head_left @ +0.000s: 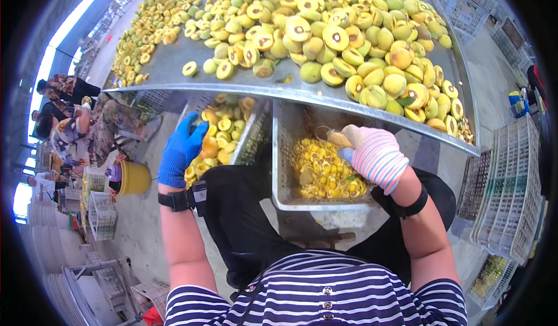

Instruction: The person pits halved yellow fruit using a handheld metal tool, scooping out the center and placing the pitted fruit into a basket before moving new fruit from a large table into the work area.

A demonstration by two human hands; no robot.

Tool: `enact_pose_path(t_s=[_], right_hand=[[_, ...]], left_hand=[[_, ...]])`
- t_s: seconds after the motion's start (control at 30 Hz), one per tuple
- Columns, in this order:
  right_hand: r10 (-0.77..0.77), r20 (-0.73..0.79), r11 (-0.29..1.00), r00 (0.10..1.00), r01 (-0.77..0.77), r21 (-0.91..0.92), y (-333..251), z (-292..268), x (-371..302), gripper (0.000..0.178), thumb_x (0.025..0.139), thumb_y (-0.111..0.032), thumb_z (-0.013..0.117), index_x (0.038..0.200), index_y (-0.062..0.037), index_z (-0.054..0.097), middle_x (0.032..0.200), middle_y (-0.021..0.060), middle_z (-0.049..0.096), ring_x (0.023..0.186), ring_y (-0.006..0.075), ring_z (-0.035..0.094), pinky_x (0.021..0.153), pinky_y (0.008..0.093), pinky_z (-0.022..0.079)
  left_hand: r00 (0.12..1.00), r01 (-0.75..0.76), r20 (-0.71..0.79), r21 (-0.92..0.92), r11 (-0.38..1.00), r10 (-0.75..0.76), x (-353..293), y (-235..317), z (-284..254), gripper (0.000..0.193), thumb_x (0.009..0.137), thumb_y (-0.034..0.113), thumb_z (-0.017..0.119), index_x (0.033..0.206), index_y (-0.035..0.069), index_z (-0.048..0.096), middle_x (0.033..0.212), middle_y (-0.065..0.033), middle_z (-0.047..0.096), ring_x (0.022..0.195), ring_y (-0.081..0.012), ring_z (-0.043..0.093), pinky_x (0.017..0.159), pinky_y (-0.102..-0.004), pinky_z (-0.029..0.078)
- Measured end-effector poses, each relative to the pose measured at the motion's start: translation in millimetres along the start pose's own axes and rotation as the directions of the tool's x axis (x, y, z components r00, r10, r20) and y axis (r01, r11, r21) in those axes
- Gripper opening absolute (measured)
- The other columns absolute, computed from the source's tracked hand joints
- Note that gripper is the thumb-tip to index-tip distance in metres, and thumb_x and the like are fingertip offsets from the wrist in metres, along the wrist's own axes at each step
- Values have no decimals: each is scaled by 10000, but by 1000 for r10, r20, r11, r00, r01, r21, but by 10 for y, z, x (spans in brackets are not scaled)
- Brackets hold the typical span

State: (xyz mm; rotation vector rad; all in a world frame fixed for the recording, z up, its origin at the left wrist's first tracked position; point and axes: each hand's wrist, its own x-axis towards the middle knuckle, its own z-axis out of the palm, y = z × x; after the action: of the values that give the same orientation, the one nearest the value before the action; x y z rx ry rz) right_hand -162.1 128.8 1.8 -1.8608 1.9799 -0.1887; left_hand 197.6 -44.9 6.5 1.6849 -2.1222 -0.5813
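The fruit half (210, 146) in the left hand (181, 150) is orange-yellow, smooth and rounded, and only a slice of it shows past the blue glove. It sits above the left crate (253, 133), at about eight o'clock from the middle of the picture. The left hand's fingers are curled together around it, with the fingertips pointing up toward twelve o'clock and the back of the glove facing the camera. A black band circles that wrist, and the bare forearm runs down toward six o'clock.

The right hand (375, 155) wears a pink and white striped glove and is closed on a small tool with a pale wooden handle (339, 137) and a thin wire loop at its tip. The tool points toward nine o'clock. The fingers are pressed tightly around the handle, and a blue-tipped thumb shows below it. A black band sits on that wrist as well.

Under the right hand, the right crate (282, 169) holds a heap of yellow scraps and pits. The left crate holds cut fruit halves. At twelve o'clock, a metal table (192, 73) carries a large pile of halved yellow-green fruit (349, 41). At nine o'clock, well apart, other people (70, 116) sit beside a yellow bucket (133, 177). White crates (511, 192) stand stacked at three o'clock.
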Motion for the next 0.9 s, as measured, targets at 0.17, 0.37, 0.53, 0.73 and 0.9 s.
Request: enact_pose_path(t_s=[0.17,0.37,0.53,0.73,0.9], right_hand=[[-78,-37,990,996,82,113,-39,-61,5,280,852,-316,613,999,-78,592,857,172,669,822,355,649,722,449,499],[-120,-244,982,962,151,111,17,-47,-79,323,805,-292,646,1049,-93,574,899,155,650,821,350,636,701,446,499],[-52,-103,993,993,62,102,-132,-101,-100,340,785,-301,678,1041,-97,586,877,160,657,839,368,635,716,449,495],[-120,-207,966,971,162,200,-294,-93,-101,361,761,-290,715,1028,-75,600,846,183,652,820,394,620,708,456,480],[-52,-300,903,953,173,394,-119,-21,-76,356,774,-243,698,1073,-67,618,972,186,659,925,377,620,804,416,488]], left_hand=[[991,-121,25,-228,966,130,649,575,145,420,909,308,593,1200,4,594,1034,-173,675,952,-230,649,842,-344,497],[971,-124,238,405,906,27,1335,1445,1036,468,743,374,648,1103,75,661,1158,-212,623,1018,-367,630,899,-426,503],[995,-100,53,299,949,88,1500,1155,1367,285,819,221,554,1067,104,631,1043,-209,661,1002,-363,635,847,-466,505],[979,63,188,-643,763,78,1358,757,1086,372,845,220,609,1186,72,604,1033,-107,683,940,-269,661,795,-386,536],[867,260,217,-965,-37,448,726,1225,777,524,882,90,614,1375,49,440,1183,-30,594,1029,-154,604,838,-300,518]])
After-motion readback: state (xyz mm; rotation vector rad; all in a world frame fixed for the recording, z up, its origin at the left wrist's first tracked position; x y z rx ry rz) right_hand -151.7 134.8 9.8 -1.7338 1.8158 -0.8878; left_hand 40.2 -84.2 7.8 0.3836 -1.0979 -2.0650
